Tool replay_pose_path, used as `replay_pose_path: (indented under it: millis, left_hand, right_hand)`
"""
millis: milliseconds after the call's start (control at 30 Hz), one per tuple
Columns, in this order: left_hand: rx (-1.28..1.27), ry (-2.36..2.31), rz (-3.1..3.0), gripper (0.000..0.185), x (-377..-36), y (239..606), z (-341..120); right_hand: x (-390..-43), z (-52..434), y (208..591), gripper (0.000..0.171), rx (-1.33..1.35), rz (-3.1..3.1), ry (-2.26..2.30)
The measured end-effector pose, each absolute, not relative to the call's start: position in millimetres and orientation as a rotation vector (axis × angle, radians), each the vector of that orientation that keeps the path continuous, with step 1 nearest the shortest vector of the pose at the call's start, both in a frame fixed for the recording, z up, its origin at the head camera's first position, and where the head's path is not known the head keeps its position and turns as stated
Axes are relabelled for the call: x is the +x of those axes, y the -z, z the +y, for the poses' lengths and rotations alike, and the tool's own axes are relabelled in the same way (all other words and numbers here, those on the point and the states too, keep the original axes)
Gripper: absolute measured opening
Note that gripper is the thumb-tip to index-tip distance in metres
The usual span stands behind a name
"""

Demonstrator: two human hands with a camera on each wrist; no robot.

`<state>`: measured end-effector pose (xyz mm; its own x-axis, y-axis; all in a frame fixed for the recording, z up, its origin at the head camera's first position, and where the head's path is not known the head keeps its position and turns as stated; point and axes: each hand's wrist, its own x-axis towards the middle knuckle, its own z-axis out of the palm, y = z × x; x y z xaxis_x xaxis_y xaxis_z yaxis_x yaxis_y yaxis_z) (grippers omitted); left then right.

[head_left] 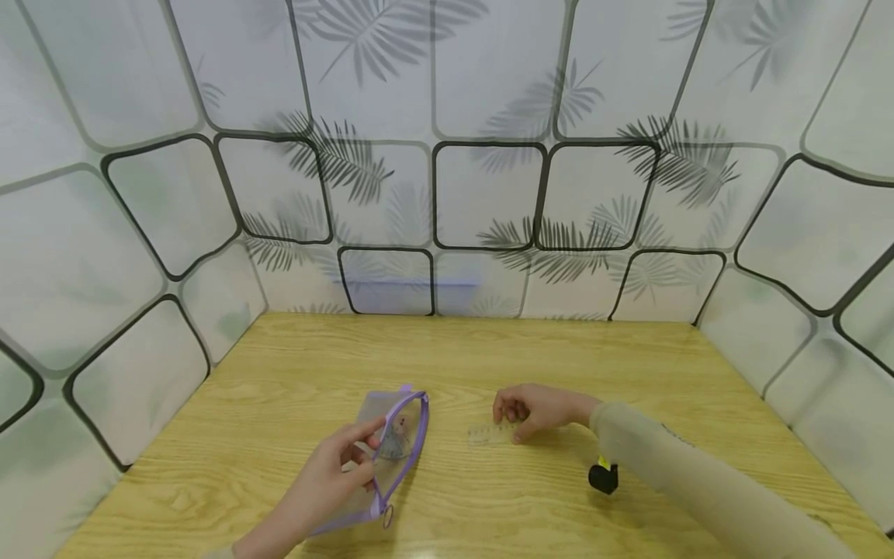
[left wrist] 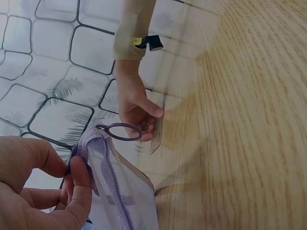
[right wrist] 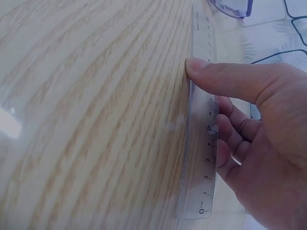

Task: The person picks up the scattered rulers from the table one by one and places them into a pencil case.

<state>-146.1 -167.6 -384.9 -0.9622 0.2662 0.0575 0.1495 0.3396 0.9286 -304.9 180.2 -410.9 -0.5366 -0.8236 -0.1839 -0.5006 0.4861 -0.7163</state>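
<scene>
A purple mesh zip pouch (head_left: 398, 442) lies on the wooden table (head_left: 489, 357), a small figure showing through its mesh. My left hand (head_left: 359, 454) pinches the pouch's zipped edge between thumb and fingers (left wrist: 79, 179), next to the ring pull (left wrist: 120, 131). To the right, a clear plastic ruler (head_left: 489, 433) lies flat on the table. My right hand (head_left: 513, 419) grips it: the thumb (right wrist: 225, 79) presses its edge and the other fingers curl at the far side of the ruler (right wrist: 204, 143). The two hands are about a hand's width apart.
White panels with black grid lines and leaf prints (head_left: 489, 194) wall the table in at the back and on both sides. A black camera unit (head_left: 604, 476) hangs from my right sleeve. The table's far half is bare wood.
</scene>
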Motion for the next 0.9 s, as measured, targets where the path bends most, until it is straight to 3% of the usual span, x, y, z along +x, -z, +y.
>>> replay_pose_path:
  millis: [900]
  left_hand:
    - [0.408,-1.692,2.473,0.060,-145.2,382.7,-168.1]
  right_hand:
    - [-303.3,192.1,394.9,0.029,-1.152,2.238,0.706]
